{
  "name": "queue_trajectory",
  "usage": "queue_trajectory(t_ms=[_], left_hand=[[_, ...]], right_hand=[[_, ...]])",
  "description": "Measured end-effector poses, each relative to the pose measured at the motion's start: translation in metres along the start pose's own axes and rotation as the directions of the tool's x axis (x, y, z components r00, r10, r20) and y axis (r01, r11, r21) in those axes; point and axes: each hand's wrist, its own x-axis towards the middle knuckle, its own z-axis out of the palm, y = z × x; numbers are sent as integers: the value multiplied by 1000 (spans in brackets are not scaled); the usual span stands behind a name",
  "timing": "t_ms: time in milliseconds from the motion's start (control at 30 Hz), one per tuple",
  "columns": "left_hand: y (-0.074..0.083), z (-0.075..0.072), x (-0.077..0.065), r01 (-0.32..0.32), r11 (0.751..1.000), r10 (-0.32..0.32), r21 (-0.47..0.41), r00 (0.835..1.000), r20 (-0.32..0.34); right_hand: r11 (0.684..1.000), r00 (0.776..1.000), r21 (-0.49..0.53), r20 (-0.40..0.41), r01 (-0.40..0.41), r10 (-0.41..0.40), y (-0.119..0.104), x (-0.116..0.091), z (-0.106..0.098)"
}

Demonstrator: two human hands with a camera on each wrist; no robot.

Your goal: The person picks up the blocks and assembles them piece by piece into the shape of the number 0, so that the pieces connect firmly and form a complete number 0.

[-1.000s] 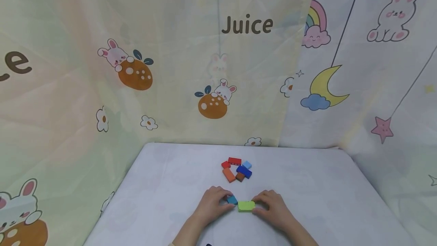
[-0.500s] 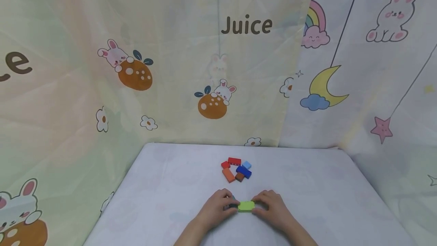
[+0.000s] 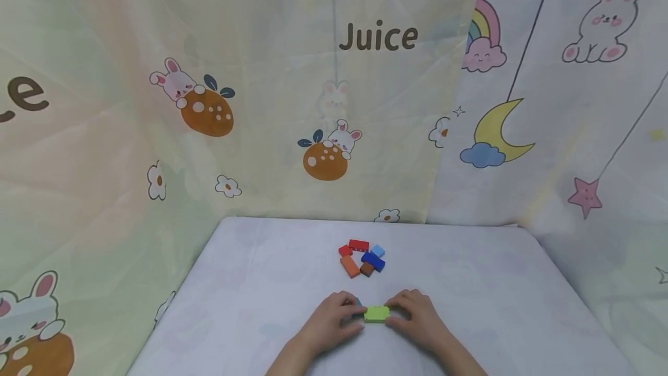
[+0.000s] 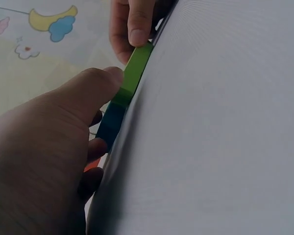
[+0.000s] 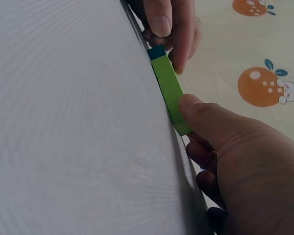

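Note:
A light-green building block (image 3: 377,314) lies flat near the front of the table, a teal building block (image 4: 111,122) end to end with it on its left. My right hand (image 3: 420,321) pinches the green block's right end between thumb and fingers, as the right wrist view shows too. Curled about the teal block is my left hand (image 3: 330,319), covering most of it in the head view. One left finger reaches over to the green block's left end. The left thumb stands slightly off the blocks on the near side.
Beyond the hands lies a loose group: an orange block (image 3: 349,267), a brown block (image 3: 367,270), a dark-blue block (image 3: 373,261), a light-blue block (image 3: 378,250), a long red block (image 3: 359,245) and a small red block (image 3: 345,251). Printed curtains (image 3: 271,103) surround the white table (image 3: 250,283).
My left hand has shifted right and forward over the teal block, hiding most of it, and its thumb has moved off toward the near side. The right hand stays on the green block.

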Motion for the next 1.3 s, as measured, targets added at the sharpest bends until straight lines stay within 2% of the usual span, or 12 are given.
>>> queue_trajectory(t_ms=[133,333,700,1000,1133,1300], left_hand=[[0,-1,-5,-34,998,32,48,999,25],[1,-5,-10,-19,999,17,49,999,47],[0,-4,-9,-47,997,46,57,998,30],[3,-5,-8,-41,998,39,55,999,37],[3,-3,-8,-32,998,30,47,999,44],[2,-2,-8,-17,999,15,51,999,53]], right_hand=[[1000,1000,-8,-3,0,0,-1,0,0],[1000,1000,-4,-2,1,-1,-4,1,-1],[1000,1000,-6,-1,12,-12,-2,2,-2],[1000,1000,1,-1,-1,1,-1,2,-3],[998,999,46,21,-49,48,-3,5,-4],[970,982,157,73,-184,175,-7,14,-13]])
